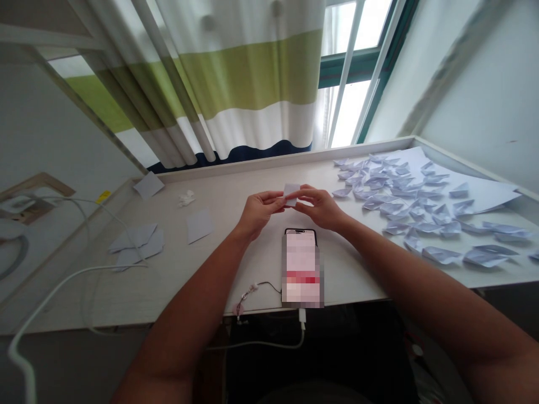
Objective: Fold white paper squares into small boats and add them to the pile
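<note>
Between my two hands, above the middle of the white desk, is a small folded piece of white paper (291, 193). My left hand (261, 212) pinches its left edge between thumb and fingers. On the other side, my right hand (316, 207) grips the right edge, fingers bent over it and thumb below. Just nearer to me than the hands lies a phone (301, 264), its screen lit and blurred out. Many folded paper boats (396, 207) are spread over the right part of the desk, beyond my right forearm.
A square paper sheet (200, 226) lies left of my hands, near a crumpled white scrap (186, 198). More sheets (141, 241) and a white cable (80, 270) are farther left. A charging cable (302, 322) hangs from the phone over the desk's front edge. Curtains (252, 73) hang behind.
</note>
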`<state>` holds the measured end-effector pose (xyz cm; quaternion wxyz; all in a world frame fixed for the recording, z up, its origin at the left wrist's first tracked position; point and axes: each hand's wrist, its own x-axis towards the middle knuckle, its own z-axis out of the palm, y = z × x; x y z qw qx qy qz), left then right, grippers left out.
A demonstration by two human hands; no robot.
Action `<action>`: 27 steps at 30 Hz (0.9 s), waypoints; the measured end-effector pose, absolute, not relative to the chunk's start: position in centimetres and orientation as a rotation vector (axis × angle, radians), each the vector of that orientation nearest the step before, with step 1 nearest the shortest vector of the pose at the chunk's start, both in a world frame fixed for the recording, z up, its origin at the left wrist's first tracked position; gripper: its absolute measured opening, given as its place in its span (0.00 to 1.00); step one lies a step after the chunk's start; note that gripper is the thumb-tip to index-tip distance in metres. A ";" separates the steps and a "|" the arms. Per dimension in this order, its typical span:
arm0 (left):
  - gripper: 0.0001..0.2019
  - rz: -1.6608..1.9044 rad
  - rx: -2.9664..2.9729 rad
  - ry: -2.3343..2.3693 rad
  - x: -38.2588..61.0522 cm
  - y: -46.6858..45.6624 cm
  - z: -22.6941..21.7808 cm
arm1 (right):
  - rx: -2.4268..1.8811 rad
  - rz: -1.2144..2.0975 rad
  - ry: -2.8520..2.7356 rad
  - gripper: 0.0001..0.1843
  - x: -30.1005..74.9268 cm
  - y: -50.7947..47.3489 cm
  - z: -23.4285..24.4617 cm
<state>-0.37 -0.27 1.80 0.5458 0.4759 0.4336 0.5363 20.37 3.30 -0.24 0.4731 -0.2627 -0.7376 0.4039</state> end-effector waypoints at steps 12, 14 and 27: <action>0.16 1.127 1.051 0.980 -0.6 -0.5 1.8 | -0.699 1.009 -1.783 0.19 20.2 2.7 0.5; 0.17 1.125 1.074 0.971 -0.5 -0.5 1.8 | -0.709 1.030 -1.733 0.22 20.1 2.8 0.5; 0.21 1.243 1.350 1.018 0.1 -0.9 2.0 | -0.701 1.146 -1.594 0.25 20.0 3.0 0.5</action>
